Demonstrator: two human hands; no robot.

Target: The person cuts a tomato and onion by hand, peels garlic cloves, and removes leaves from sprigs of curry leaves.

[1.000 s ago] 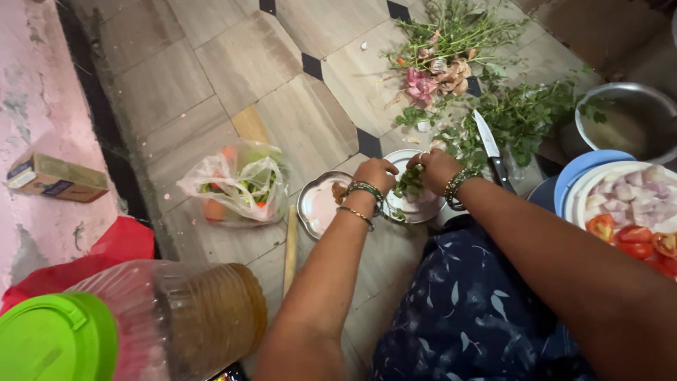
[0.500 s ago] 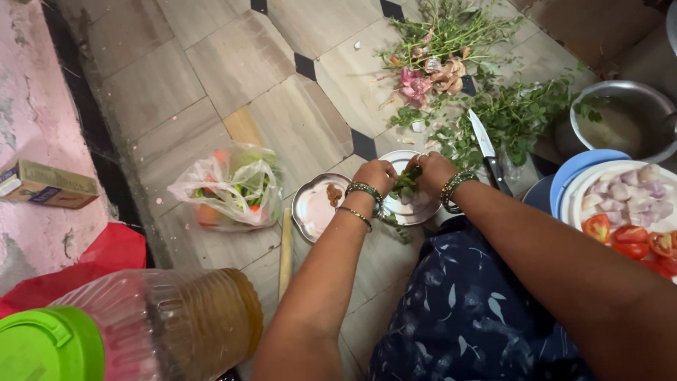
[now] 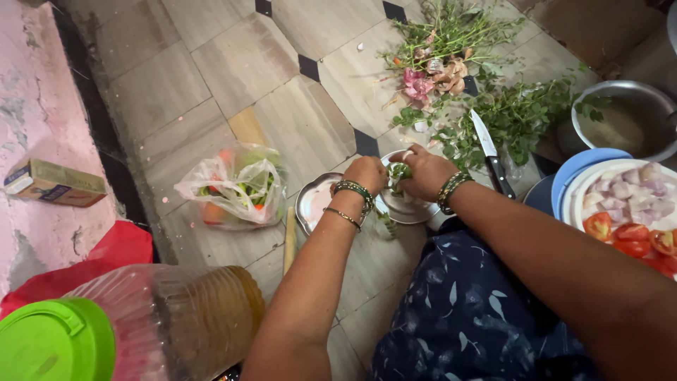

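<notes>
Centre of frame, both hands, left hand (image 3: 367, 174) & right hand (image 3: 425, 174), fingers closed on green herb sprig (image 3: 398, 171) between them, over small steel plate (image 3: 409, 209).

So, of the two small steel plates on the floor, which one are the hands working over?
The right-hand steel plate, directly under both hands and the green sprig. The other plate lies left of the left hand, uncovered.

Tiled floor (image 3: 176, 85): small steel plate (image 3: 412, 210) as landmark; knife (image 3: 491, 154) right of it, vegetable bag (image 3: 236, 187) left, herb pile (image 3: 458, 42) beyond, steel pot (image 3: 624, 120) far right.
</notes>
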